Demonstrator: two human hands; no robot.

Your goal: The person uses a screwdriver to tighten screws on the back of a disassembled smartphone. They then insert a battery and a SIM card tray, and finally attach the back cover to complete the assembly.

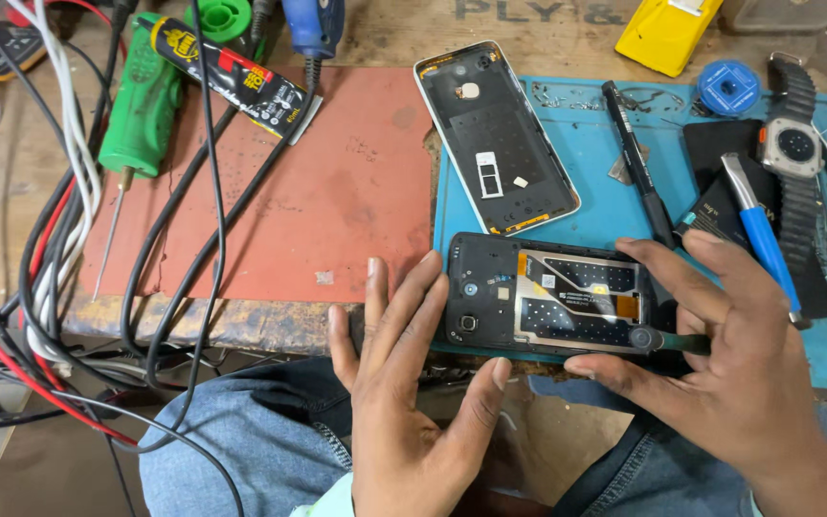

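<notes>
— While both hands sit at the near edge of the tabletop [385, 24], what does each one have?

— One opened phone [547, 295], back off, insides up, lies between them. The left hand [404, 383] is spread flat and released, its fingertips against the phone's left end and its thumb under the near edge; it grasps nothing. The right hand [720, 354] pinches the phone's right end, index finger over the top, thumb along the near side. One dark, thin tool [672, 340] lies at that end under the hand; whether the hand grips it I cannot tell.

— And around the phone?

— It lies on one blue mat [567, 163]. Beyond the phone on that mat rests one white-rimmed back cover [495, 139], inner side up. To the right of the cover lies one black pen-like tool [636, 158]; right of the phone, one blue-handled tool [758, 230] and one smartwatch [794, 153] with a grey strap. Left of the phone is one red mat [318, 191]. Further left lie one green-handled tool [141, 110], one black glue tube [232, 77] and a tangle of cables [59, 220], too many to count. One yellow object [667, 33] sits far beyond the phone.
</notes>
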